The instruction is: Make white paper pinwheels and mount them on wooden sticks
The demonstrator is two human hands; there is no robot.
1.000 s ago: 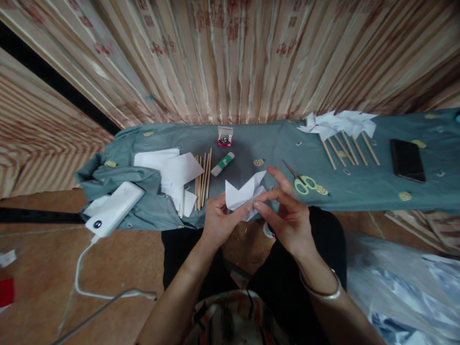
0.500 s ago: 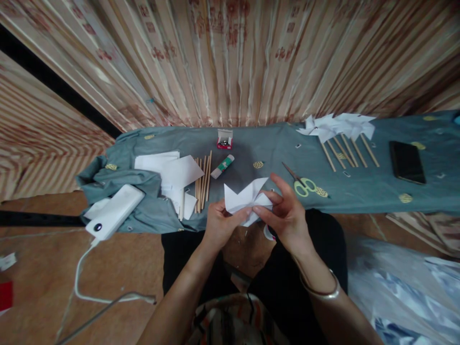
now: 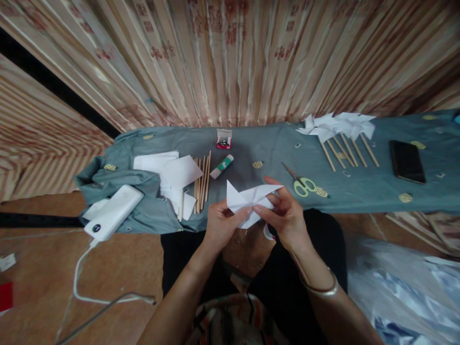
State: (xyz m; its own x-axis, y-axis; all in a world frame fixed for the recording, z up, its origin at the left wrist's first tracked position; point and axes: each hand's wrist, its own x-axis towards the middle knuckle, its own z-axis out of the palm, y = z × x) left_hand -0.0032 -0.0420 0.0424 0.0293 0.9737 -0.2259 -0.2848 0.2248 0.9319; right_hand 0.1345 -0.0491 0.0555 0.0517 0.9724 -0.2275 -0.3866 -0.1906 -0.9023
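Note:
A white paper pinwheel [image 3: 247, 195], cut and partly folded, is held above my lap at the cloth's near edge. My left hand [image 3: 222, 224] pinches its left side, the thumb lying over the middle. From the right, my right hand [image 3: 285, 218] grips it with the thumb at the centre and the fingers behind a raised paper flap. Both thumb tips almost meet there. Green-handled scissors [image 3: 302, 183] lie just beyond my right hand. Past my left hand are a glue stick [image 3: 222, 166] and several wooden sticks [image 3: 203, 179].
On the grey-green cloth [image 3: 266, 148] stands a small open red box [image 3: 224, 140] with metal bits. Paper sheets [image 3: 179, 171] and a white power bank [image 3: 115, 211] lie left. Several stick-mounted pinwheels [image 3: 338, 127] and a dark phone [image 3: 407, 161] lie right.
My right fingers have come down and inward, bringing the right-hand paper flap over to the right. My left hand keeps its pinch in nearly the same place.

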